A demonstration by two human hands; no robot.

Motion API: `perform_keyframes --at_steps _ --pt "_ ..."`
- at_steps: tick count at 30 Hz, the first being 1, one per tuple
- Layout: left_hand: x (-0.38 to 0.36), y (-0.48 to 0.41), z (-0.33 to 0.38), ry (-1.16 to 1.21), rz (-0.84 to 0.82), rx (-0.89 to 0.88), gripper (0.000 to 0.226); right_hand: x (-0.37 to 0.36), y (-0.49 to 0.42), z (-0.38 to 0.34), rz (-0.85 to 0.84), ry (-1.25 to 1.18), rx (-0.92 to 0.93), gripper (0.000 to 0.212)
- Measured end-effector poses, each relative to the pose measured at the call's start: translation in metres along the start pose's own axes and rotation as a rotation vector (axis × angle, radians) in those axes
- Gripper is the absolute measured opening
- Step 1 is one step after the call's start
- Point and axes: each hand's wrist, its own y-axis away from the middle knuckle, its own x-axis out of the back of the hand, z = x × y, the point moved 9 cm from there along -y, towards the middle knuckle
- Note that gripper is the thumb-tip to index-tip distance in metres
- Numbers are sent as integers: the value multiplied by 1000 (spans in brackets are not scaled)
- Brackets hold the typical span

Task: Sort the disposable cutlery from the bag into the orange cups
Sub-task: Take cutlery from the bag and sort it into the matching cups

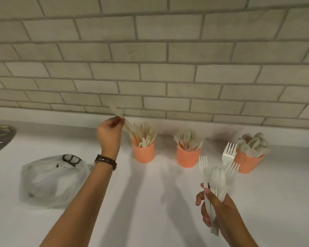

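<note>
Three orange cups stand in a row on the white counter. The left cup (pixel 143 154) holds knives, the middle cup (pixel 188 158) forks, the right cup (pixel 246 162) spoons. My left hand (pixel 109 134) pinches a single pale knife (pixel 116 111), blurred, just up and left of the left cup. My right hand (pixel 214 209) grips a bunch of white forks and spoons (pixel 217 177) by their handles in front of the middle and right cups. The plastic bag (pixel 52 180) lies crumpled at the left.
A tiled wall (pixel 153 68) rises right behind the cups. A metal sink edge (pixel 0 138) shows at the far left. The white counter (pixel 150 202) stretches bare between my arms.
</note>
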Motion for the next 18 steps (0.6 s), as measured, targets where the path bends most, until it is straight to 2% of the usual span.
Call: perform_keyframes --at_steps 2,6,12,14,16,18 --pt "-9 -5 -21 -132 -37 1 19 -3 2 3 16 -48 -18 18" --pt "-41 8 -71 -420 -251 12 19 -11 8 1 22 -133 -42 20" --pt "-57 5 -78 -745 -319 -222 28 -9 15 -12 26 -220 -33 30" --pt "-48 11 -66 -744 -246 -204 41 -7 18 -16 14 -259 -33 29" --pt "-31 29 -42 -612 -108 -173 49 -5 21 -18 1 -274 -32 30" --pt "-31 65 -11 -399 -94 -221 38 -2 24 -21 -7 -259 -26 29"
